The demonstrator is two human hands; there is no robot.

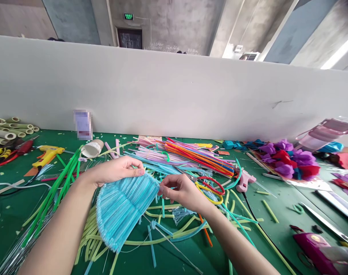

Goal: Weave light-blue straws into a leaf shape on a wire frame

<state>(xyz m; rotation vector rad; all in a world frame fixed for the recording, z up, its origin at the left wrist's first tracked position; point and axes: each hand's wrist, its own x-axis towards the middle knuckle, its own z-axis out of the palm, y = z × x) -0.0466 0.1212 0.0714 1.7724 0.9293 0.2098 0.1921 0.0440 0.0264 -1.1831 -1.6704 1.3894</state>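
Observation:
A fan-shaped panel of light blue pipe cleaners [125, 210], laid side by side, is held up over the table between my hands. My left hand [119, 170] grips its top edge, thumb on the near face and fingers curled behind. At the panel's upper right corner, my right hand [181, 191] pinches the edge between thumb and fingertips. Beneath the panel lie loose yellow-green pipe cleaners [90, 236] and blue offcuts. Scissors with red and yellow handles [209, 190] rest just beyond my right wrist.
Bundles of coloured pipe cleaners [191, 156] lie behind my hands. A yellow glue gun [49, 154] and bamboo tubes [12, 130] are left. To the right are a pink glue gun [244, 179], purple and red paper flowers [288, 158] and long scissors [328, 223]. A white partition [174, 91] stands behind.

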